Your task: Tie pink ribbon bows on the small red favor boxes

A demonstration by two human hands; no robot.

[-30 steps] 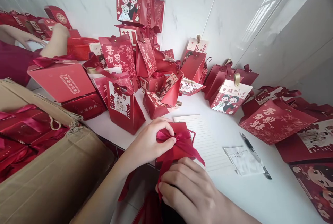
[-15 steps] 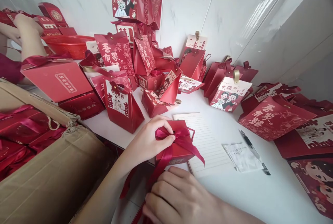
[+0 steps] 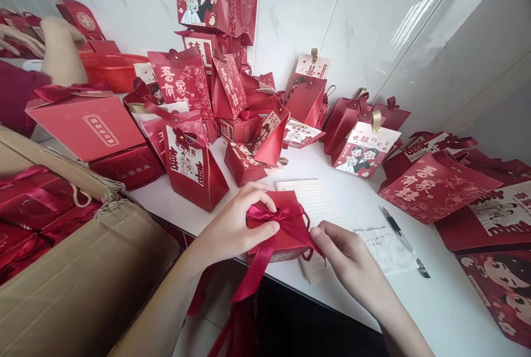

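A small red gift box (image 3: 286, 240) rests at the front edge of the white table, topped by a dark red satin ribbon bow (image 3: 286, 215). My left hand (image 3: 238, 219) curls round the box's left side, its thumb and forefinger at the bow's left loop. Some of its fingers are hidden. On the other side, my right hand (image 3: 346, 249) pinches the right-hand ribbon tail (image 3: 313, 240) between thumb and forefinger. Another ribbon tail (image 3: 255, 268) hangs loose over the box's front. A twisted red cord handle shows at the box's right.
Under the box lies a lined notepad (image 3: 309, 191); a crumpled paper (image 3: 390, 249) and a black pen (image 3: 404, 241) are to its right. Several red gift bags (image 3: 194, 174) stand behind. A cardboard carton (image 3: 103, 268) sits left. Another person's arm (image 3: 62, 50) shows beyond a red basin (image 3: 112, 69).
My right hand has risen from below the box to its right side and taken hold of the ribbon tail. My left thumb and forefinger have parted slightly.
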